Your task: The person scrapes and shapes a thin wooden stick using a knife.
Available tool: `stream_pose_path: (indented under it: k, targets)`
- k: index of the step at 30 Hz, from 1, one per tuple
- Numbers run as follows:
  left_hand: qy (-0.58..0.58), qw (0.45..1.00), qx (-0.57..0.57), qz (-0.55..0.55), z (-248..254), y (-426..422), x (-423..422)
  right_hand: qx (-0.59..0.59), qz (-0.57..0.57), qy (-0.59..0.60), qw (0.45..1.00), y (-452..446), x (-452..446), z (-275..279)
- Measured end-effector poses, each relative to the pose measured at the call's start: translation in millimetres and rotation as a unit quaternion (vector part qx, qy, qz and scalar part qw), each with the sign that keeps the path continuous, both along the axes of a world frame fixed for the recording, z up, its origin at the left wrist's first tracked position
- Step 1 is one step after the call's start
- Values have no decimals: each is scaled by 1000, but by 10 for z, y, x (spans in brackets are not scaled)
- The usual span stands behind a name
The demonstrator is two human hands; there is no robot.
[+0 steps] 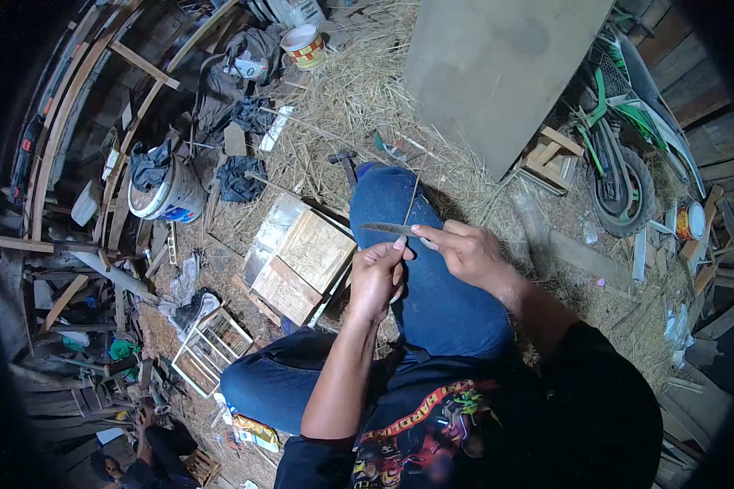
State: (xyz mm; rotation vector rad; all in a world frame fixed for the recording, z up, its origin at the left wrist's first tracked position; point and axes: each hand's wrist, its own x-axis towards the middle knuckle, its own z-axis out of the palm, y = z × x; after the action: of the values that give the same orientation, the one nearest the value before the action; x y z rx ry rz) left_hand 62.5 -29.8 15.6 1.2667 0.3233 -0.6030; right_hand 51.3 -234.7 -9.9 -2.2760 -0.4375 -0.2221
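Observation:
My right hand is closed round the handle of a knife, whose blade points left above my jeans-clad knee. Just below the blade, my left hand is closed in a pinch, thumb up. A thin stick runs from beyond the knee down to the blade, and its near end seems to lie between my left fingers. The hands are close together, nearly touching. Most of the knife's handle is hidden by my right fingers.
Beside my knee stands a wooden box. A white bucket and a small wooden rack are at left. A large board lies ahead, with a small motorbike at right. Another person sits at lower left.

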Motion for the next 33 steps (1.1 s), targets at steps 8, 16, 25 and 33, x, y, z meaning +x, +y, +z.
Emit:
stream_pose_path:
  k: [8, 16, 25, 33]
  targets:
    - [-14, 1000, 18, 13, -20, -35, -52, 17, -62, 14, 998, 52, -30, -5]
    - [-1, 1000, -2, 18, 35, 69, -214, 40, -67, 29, 997, 78, -2, -128]
    - [17, 998, -27, 54, 114, 30, -368, 48, -22, 6, 999, 52, -100, 29]
    - [-4, 999, -27, 41, -31, 44, -286, 22, -20, -7, 1000, 96, -99, -57]
